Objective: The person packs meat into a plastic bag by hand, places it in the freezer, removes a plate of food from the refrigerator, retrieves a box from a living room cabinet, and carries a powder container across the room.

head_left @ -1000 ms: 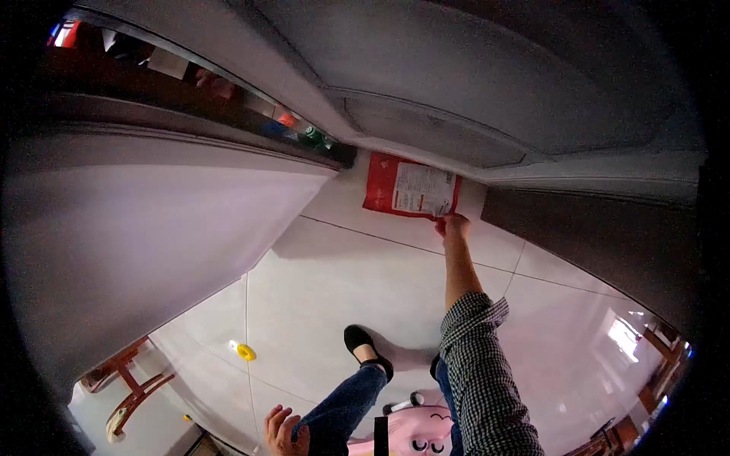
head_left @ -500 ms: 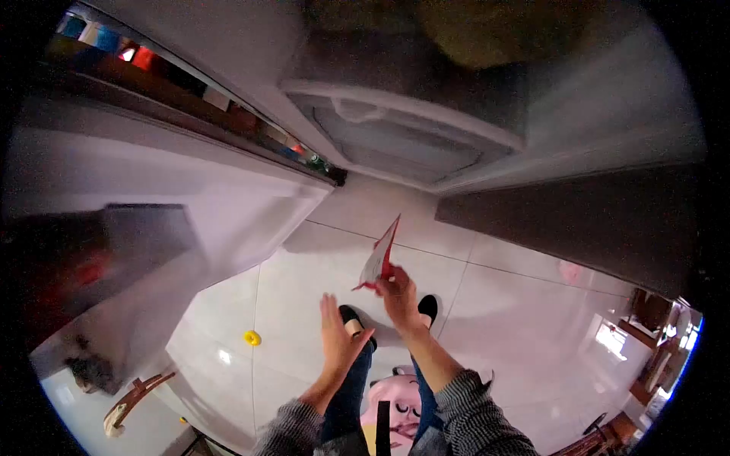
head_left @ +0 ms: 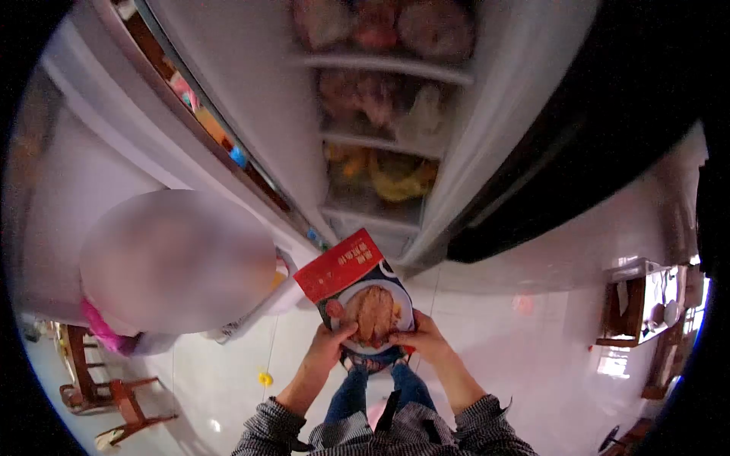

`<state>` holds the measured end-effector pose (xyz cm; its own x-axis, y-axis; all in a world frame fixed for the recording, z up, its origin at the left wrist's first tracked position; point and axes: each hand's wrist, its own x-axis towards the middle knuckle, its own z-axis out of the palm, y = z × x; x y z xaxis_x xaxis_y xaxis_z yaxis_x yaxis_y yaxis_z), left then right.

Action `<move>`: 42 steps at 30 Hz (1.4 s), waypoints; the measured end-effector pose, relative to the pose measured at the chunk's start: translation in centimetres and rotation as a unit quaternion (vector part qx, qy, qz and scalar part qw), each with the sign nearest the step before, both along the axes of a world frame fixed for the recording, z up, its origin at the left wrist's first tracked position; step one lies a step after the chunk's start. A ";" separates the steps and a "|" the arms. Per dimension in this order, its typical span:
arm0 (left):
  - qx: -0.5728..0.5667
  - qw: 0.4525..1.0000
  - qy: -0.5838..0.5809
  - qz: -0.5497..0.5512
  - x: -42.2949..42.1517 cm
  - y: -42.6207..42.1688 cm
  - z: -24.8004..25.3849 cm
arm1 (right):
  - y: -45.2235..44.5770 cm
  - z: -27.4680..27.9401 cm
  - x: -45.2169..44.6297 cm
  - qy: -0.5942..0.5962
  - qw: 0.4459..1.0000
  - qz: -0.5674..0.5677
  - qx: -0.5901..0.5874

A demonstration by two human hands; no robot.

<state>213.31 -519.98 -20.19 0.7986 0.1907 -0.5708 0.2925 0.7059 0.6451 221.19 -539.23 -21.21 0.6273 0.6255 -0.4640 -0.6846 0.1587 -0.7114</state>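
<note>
In the head view, the person holds a red-topped food packet (head_left: 371,289) in front of the body, above the feet and just below an open refrigerator compartment (head_left: 490,106) as the view shows it. The left hand (head_left: 331,346) pinches the packet's lower left edge, thumb laid across the printed plate, while the right hand (head_left: 427,339) pinches the lower right, its thumb also on the front. The other fingers are mostly hidden beneath, so how they are spread I cannot tell. Gripping from both sides seems to keep the packet flat and its printed face turned up toward the wearer, though it tilts a little. Inside the compartment, pale ledges (head_left: 388,68) separate pinkish lumps (head_left: 372,99) from a yellow bag (head_left: 399,178) lower down, presumably keeping the contents sorted in tiers. A yellow ring (head_left: 265,378) lies on the tiled floor (head_left: 525,365), well apart from the packet.
</note>
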 end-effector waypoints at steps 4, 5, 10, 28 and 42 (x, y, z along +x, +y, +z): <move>0.038 0.994 -0.102 0.014 2.1 -0.6 8.4 | 1.5 8.3 -1.0 -0.207 0.967 -0.031 -0.144; 0.074 0.992 -0.098 -0.007 2.5 -0.1 10.4 | 2.4 11.4 -1.2 -0.213 0.968 -0.092 -0.091; 0.162 0.967 -0.195 -0.038 5.4 1.6 20.8 | 4.7 18.2 0.0 -0.317 0.922 -0.210 -0.068; 0.263 0.931 -0.240 -0.080 3.8 4.5 29.2 | 12.1 37.9 15.3 -0.387 0.813 -0.416 0.125; 0.423 0.886 -0.114 0.153 -2.4 9.5 26.4 | 29.5 49.6 40.9 -0.374 0.867 -0.325 0.057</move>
